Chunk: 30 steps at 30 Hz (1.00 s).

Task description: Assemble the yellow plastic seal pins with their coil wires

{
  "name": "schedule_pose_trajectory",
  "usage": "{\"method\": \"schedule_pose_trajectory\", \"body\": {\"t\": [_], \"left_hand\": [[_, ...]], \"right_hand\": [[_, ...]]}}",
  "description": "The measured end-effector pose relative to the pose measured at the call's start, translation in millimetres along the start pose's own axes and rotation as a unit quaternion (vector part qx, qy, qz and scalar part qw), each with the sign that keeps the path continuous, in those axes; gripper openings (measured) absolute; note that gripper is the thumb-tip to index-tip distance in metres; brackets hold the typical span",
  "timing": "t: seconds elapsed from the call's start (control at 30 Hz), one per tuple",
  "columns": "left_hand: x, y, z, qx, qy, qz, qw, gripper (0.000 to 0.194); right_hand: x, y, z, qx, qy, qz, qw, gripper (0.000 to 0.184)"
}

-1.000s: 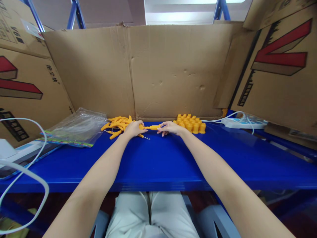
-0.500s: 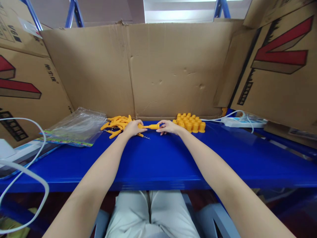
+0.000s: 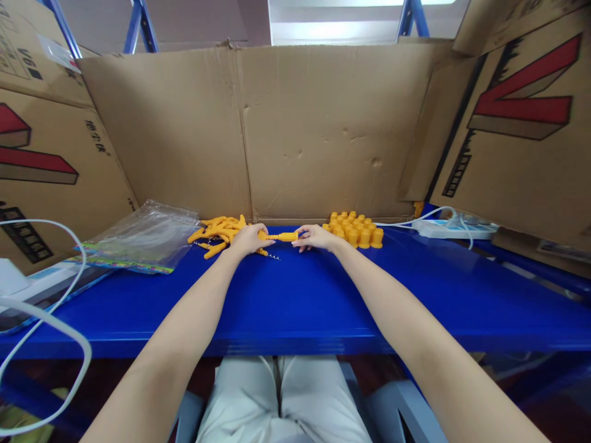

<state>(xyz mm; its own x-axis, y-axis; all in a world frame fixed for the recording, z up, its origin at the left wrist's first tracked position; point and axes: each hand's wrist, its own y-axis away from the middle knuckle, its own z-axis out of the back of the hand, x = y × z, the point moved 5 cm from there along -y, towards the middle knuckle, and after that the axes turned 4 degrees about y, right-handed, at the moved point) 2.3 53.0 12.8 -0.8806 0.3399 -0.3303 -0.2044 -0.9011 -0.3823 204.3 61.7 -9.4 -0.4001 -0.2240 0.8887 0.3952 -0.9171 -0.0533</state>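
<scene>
Over the back middle of the blue table, my left hand (image 3: 249, 239) is closed round the handle end of a yellow-orange corkscrew (image 3: 273, 237), held level. A ribbed yellow-orange sleeve (image 3: 289, 236) covers its right-hand end, so the metal spiral is hidden. The fingers of my right hand (image 3: 314, 237) pinch the sleeve's far end. Beside and behind my left hand lies a loose heap of similar corkscrews (image 3: 215, 232), some with bare metal spirals. Just right of my right hand, several yellow-orange caps (image 3: 357, 234) stand upright in close rows.
A clear plastic bag (image 3: 143, 237) lies left on the blue table (image 3: 295, 301). Cardboard (image 3: 323, 129) walls in the back and both sides. White cables (image 3: 85, 344) loop at the left edge, and a white power strip (image 3: 455, 227) sits at the back right.
Almost nothing differs. Both hands keep hold of the corkscrew and its sleeve in the same place, with at most a slight shift of the right fingers.
</scene>
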Motion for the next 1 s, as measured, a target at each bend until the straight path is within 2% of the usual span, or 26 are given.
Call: {"method": "schedule_pose_trajectory", "body": {"t": [0.23, 0.4, 0.5, 0.6, 0.7, 0.77, 0.8, 0.9, 1.0], "left_hand": [[-5.0, 3.3, 4.5, 0.001, -0.006, 0.013, 1.000, 0.035], [-3.7, 3.5, 4.9, -0.012, -0.010, 0.005, 1.000, 0.040], [-0.4, 1.0, 1.5, -0.031, 0.011, -0.025, 0.999, 0.048], [3.8, -3.2, -4.6, -0.048, 0.042, -0.073, 0.995, 0.058], [10.7, -7.5, -9.8, -0.065, 0.054, -0.096, 0.992, 0.061], [14.6, -9.3, -11.4, -0.075, 0.047, -0.100, 0.991, 0.059], [15.7, -9.8, -11.9, -0.076, 0.042, -0.101, 0.991, 0.058], [15.8, -9.8, -12.4, -0.071, 0.031, -0.102, 0.992, 0.054], [13.5, -9.2, -12.6, -0.066, 0.025, -0.102, 0.992, 0.049]], "right_hand": [[-0.7, -0.7, -0.2, -0.012, 0.000, -0.004, 1.000, 0.039], [2.4, 0.7, -0.1, -0.035, -0.071, 0.003, 0.997, 0.031], [4.3, -2.3, -3.2, -0.040, -0.138, 0.013, 0.990, 0.022], [5.8, -9.0, -6.3, -0.081, -0.144, 0.051, 0.985, 0.023], [8.6, -11.9, -7.1, -0.167, -0.046, 0.114, 0.978, 0.028], [14.2, -8.1, -9.7, -0.208, 0.076, 0.175, 0.959, 0.029], [17.5, -5.1, -13.0, -0.211, 0.146, 0.204, 0.945, 0.029], [22.4, 3.5, -28.1, -0.150, 0.338, 0.248, 0.896, 0.032], [21.0, 7.8, -36.7, -0.097, 0.449, 0.220, 0.860, 0.034]]}}
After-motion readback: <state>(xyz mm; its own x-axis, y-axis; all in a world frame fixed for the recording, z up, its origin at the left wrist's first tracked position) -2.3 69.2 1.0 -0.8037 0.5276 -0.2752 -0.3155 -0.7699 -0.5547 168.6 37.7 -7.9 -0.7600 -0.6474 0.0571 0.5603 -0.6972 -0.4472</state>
